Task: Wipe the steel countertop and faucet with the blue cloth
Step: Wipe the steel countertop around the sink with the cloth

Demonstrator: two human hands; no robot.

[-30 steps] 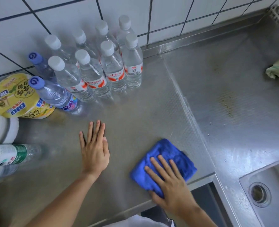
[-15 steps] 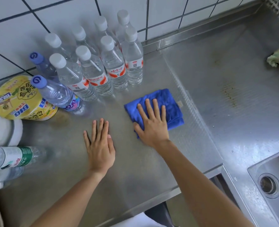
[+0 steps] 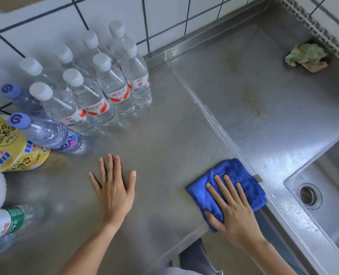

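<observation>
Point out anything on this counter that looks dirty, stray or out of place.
A brownish, rust-like stain marks the steel countertop behind the sink basin. A crumpled green rag with brown scraps under it lies in the far right corner. Nothing looks spilled or toppled.

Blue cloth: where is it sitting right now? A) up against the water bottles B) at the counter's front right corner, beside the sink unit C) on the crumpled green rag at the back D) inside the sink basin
B: the blue cloth lies flat under the right hand at the countertop front corner, clear of the sink basin and the water bottles.
</observation>
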